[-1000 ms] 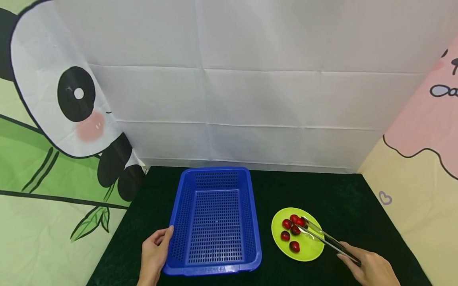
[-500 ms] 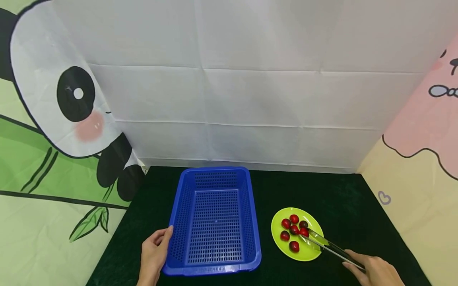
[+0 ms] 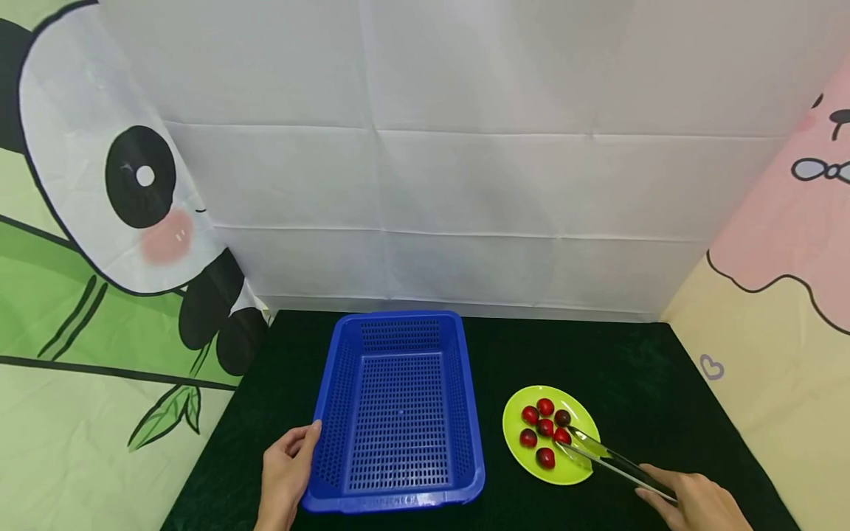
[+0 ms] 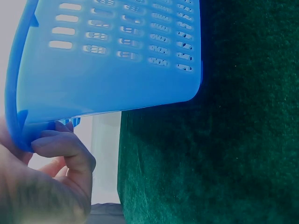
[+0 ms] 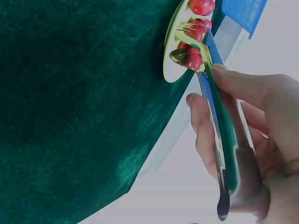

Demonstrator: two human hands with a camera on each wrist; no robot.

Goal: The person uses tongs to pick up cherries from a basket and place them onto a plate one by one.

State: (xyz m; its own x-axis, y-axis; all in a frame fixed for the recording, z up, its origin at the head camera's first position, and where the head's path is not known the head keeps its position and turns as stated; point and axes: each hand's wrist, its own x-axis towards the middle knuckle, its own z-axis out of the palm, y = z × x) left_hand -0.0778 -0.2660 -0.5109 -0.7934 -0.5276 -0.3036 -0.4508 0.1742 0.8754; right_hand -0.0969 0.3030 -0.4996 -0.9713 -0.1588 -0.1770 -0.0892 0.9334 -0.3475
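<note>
My left hand (image 3: 287,468) grips the left rim of a blue perforated plastic basket (image 3: 474,442), thumb on top; in the left wrist view its fingers curl under the rim (image 4: 14,88). My right hand (image 3: 693,498) holds metal tongs (image 3: 624,468), which end in a fork (image 5: 191,33) on one arm and a spoon (image 5: 178,56) on the other. Several red cherries (image 3: 545,458) lie on a yellow-green plate (image 3: 578,472). The tong tips reach over the plate's right side, either side of a bright red cherry (image 3: 561,436). Whether they press on it is unclear.
A dark green cloth (image 3: 637,383) covers the table, with the basket left of the plate. Behind stands a white cloth backdrop (image 3: 465,184). A panda print (image 3: 133,243) is on the left side and a pink figure (image 3: 797,236) on the right.
My right hand and the tongs have shifted a little right and toward me. The bright red cherry has moved nearer, apart from the one behind it. My left hand and the basket stay put.
</note>
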